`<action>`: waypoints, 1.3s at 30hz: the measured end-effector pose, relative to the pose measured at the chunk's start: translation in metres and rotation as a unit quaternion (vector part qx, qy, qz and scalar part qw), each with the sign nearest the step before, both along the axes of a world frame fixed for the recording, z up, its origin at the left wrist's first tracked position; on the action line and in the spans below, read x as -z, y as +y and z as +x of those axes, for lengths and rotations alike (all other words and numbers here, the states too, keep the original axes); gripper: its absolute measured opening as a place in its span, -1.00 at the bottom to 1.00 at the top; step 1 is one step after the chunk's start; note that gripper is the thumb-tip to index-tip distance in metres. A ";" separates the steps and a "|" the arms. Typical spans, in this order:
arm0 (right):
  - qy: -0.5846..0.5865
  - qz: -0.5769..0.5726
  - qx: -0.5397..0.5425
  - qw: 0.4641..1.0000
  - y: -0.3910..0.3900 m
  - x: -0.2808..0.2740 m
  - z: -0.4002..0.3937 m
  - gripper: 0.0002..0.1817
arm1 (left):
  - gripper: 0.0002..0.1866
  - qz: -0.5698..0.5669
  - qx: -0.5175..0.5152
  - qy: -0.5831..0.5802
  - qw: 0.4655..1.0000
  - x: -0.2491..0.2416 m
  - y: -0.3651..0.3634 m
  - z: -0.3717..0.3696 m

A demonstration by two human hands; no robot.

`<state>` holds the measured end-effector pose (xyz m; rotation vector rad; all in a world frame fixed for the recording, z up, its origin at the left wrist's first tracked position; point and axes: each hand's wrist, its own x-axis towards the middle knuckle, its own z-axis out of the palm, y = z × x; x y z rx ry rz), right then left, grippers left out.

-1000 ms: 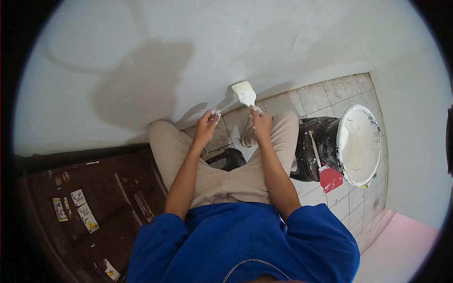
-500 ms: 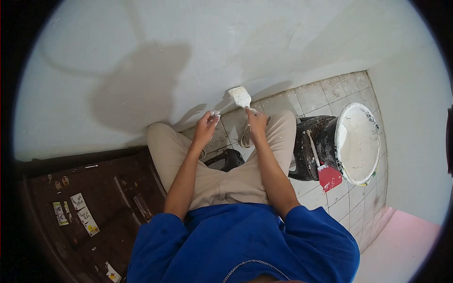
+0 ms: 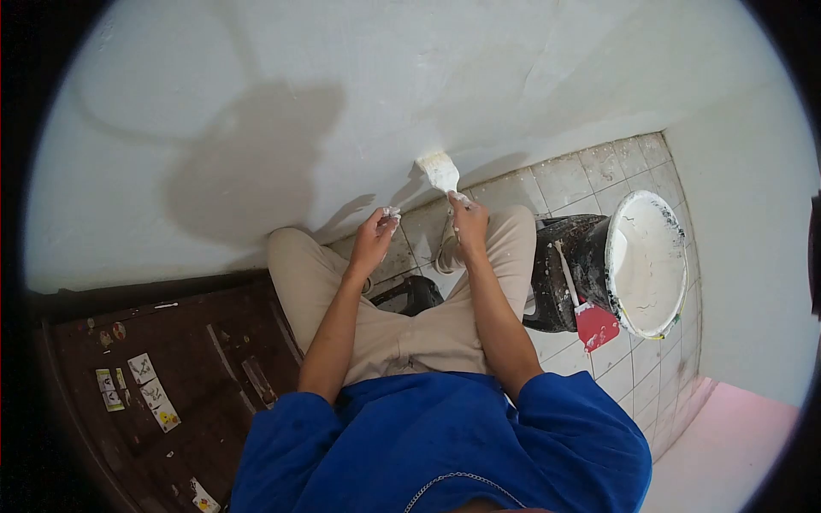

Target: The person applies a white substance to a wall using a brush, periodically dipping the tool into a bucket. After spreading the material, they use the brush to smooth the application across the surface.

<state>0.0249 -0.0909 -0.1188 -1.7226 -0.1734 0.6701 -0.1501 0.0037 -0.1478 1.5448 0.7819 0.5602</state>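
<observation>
In my right hand [image 3: 469, 229], closed around its handle, is a flat white scraper [image 3: 440, 171] coated with white paste. The scraper's wide end is up against the lower part of the pale wall [image 3: 479, 94], just above the floor. My left hand [image 3: 374, 238] hovers to the left of it, over my knees, with fingers curled together and white paste on the fingertips. Whether anything sits between those fingers is too small to make out. White smears also mark the fingers of my right hand.
To my right, a bucket [image 3: 608, 256] of white paste rests on a dark, paste-spotted stool [image 3: 552, 299]. A red scraper [image 3: 596, 326] with a white handle leans beside it. Dark brown wood with stickers [image 3: 154, 393] lies at my left. Tiled floor [image 3: 564, 184] meets the wall.
My right hand and the scraper have shifted slightly to the right, the blade now lying closer to the wall. My left hand has barely moved.
</observation>
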 end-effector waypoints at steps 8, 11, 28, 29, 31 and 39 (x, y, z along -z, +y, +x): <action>-0.070 -0.051 -0.021 0.996 0.007 0.005 0.004 -0.69 | -0.75 -0.026 0.016 0.028 0.999 -0.001 0.001 0.001; 0.003 -0.005 -0.019 1.000 -0.003 -0.032 0.001 -0.64 | -0.75 -0.034 0.013 0.016 0.999 0.008 0.001 -0.002; -0.023 -0.030 -0.039 0.999 -0.011 -0.017 -0.005 -0.67 | -0.76 -0.029 0.014 0.029 0.999 0.001 0.003 -0.001; -0.019 -0.051 -0.048 0.997 -0.009 -0.006 -0.002 -0.67 | -0.76 -0.033 0.014 0.024 0.999 0.001 0.002 0.000; -0.046 -0.054 -0.048 0.996 0.002 -0.019 0.002 -0.73 | -0.76 -0.038 0.015 0.032 0.999 -0.001 0.003 -0.001; -0.005 0.022 -0.017 1.000 -0.009 -0.054 -0.009 -0.68 | -0.76 -0.002 0.017 0.026 1.000 0.014 0.007 -0.004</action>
